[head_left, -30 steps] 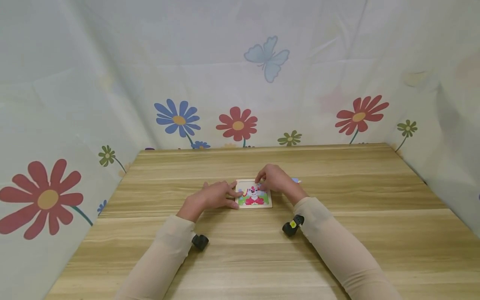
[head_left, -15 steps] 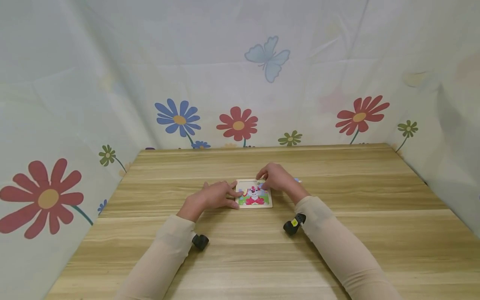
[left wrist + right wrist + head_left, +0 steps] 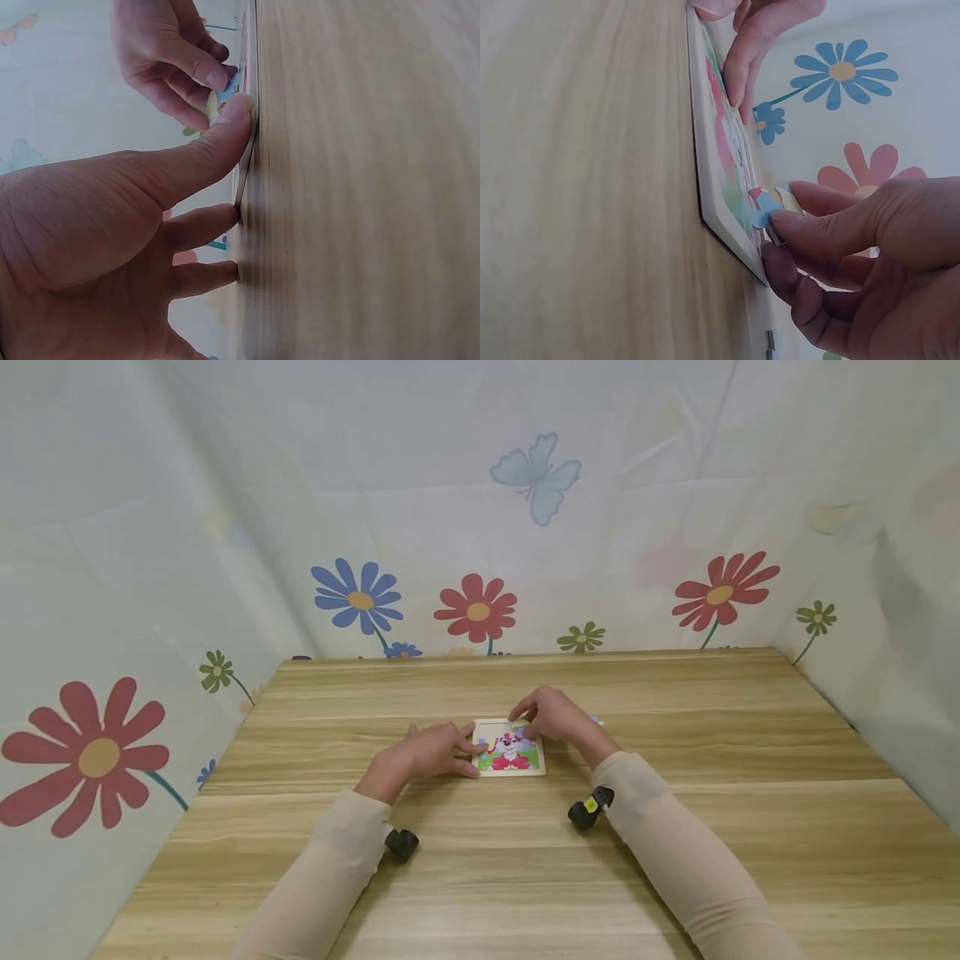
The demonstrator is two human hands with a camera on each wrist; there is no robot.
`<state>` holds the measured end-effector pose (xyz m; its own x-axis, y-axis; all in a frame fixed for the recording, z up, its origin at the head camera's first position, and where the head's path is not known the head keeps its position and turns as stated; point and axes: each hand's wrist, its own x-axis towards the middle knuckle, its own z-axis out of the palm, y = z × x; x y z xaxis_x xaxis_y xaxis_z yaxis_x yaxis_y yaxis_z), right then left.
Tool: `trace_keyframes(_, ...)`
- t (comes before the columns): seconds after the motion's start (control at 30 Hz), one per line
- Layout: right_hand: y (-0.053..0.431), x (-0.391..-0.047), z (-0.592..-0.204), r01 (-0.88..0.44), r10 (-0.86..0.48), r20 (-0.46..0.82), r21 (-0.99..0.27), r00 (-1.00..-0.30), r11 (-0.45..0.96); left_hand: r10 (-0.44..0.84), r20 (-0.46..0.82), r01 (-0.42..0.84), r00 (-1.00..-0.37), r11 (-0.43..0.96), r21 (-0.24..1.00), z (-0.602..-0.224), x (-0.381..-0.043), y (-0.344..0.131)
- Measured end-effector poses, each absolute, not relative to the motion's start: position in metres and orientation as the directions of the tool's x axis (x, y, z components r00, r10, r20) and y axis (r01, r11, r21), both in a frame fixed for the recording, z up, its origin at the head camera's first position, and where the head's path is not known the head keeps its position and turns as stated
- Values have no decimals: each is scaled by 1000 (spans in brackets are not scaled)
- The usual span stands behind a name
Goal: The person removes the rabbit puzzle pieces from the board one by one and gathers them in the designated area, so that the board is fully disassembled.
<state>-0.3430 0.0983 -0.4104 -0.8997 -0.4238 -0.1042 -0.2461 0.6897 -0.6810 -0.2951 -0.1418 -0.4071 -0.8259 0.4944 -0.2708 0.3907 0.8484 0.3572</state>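
Note:
A small square jigsaw puzzle in a pale wooden tray [image 3: 508, 773] lies on the table, showing a pink and white cartoon animal on green. My left hand [image 3: 431, 750] rests at the tray's left side; in the left wrist view its thumb [image 3: 234, 111] presses on the edge and two extended fingertips touch down beside it. My right hand [image 3: 553, 714] is over the tray's far right corner. Between its thumb and fingers it pinches a blue and yellow puzzle piece [image 3: 763, 208], slightly tilted. The fingers partly cover that corner. A plain strip shows at the tray's far left.
Another bluish puzzle piece [image 3: 597, 720] lies on the wooden table [image 3: 480, 860], partly behind my right wrist. Black wrist cameras hang below both cuffs. A flower-printed cloth [image 3: 405, 510] stands around the table's back and sides.
My right hand has shifted very slightly over the far right corner, and the pinched piece shows a little more between its fingers. The left hand and tray stay put.

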Motion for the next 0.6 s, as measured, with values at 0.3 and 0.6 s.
trace_keyframes(0.3,114,-346,-399,-223,-406,-98,-707,-909,671,494,-271,386,-826,847,366,-407,-296,-142)
trace_keyframes(0.6,147,-346,-391,-232,-410,-79,-721,-909,653,493,-268,383,-828,846,372,-409,-295,-143)
